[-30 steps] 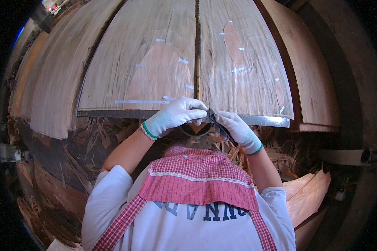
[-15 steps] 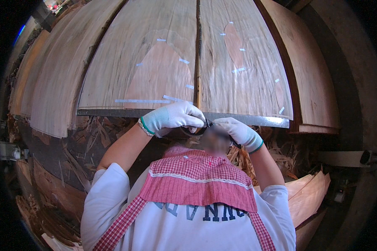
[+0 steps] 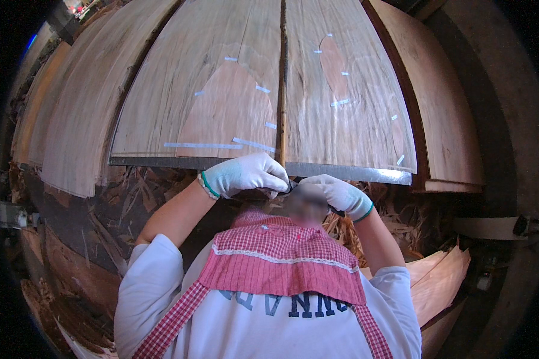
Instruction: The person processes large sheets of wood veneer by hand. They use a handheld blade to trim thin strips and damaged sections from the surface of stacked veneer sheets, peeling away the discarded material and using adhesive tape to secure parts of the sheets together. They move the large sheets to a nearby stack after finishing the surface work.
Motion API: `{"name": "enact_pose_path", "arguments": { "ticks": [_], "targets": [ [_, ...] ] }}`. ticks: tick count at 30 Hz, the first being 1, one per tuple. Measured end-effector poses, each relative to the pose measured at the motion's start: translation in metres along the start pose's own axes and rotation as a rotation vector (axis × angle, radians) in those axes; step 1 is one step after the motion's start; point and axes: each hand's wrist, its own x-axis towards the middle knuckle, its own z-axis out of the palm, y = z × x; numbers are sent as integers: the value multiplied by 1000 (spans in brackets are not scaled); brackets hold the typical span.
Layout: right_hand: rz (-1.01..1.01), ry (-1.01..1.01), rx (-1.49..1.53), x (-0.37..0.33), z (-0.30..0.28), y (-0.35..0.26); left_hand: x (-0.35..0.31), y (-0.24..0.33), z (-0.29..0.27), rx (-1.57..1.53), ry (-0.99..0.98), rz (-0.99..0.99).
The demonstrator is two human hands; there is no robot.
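"I'm on the head feed from far off. What do you have at the hands?"

"My left hand point(image 3: 248, 175), in a white knit glove with a green-edged cuff, has thumb and fingers pinched together on one end of a narrow black strip point(image 3: 293, 185). My right hand point(image 3: 340, 195), gloved the same way, curls round the strip from the other side, and a dark length shows under its palm. A blurred patch covers those fingertips, so I can't tell how tight that grip is."

"Where does the strip sit?"

"Between the two hands, in front of my chest, on the near side of the metal edge point(image 3: 380, 174) of the table. Its full shape is hidden."

"And what lies beyond it?"

"Two wood veneer sheets, a left sheet point(image 3: 153, 113) and a right sheet point(image 3: 371, 128), side by side with a thin wooden stick point(image 3: 283, 119) running along the gap. The left one carries a broad reddish patch point(image 3: 224, 107) edged with pale tape strips point(image 3: 203, 145); the right one has a slim, leaf-shaped patch point(image 3: 333, 66), also taped."

"Anything nearer?"

"I see a white T-shirt point(image 3: 251, 332) with dark lettering, a red checked apron point(image 3: 281, 290) over it, and torn veneer scraps point(image 3: 341, 230) below the table edge. Larger pinkish veneer pieces point(image 3: 440, 278) lean at the right."
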Motion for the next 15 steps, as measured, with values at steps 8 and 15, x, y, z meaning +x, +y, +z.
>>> {"name": "enact_pose_path", "arguments": {
  "ticks": [8, 15],
  "targets": [
    [-9, -24, 131, -5, 9, 12, 1, -15, 6, -166, -50, 30],
    [59, 16, 9, -2, 5, 11, 3, -14, 4, 24, 10, -15]
  ]
}}
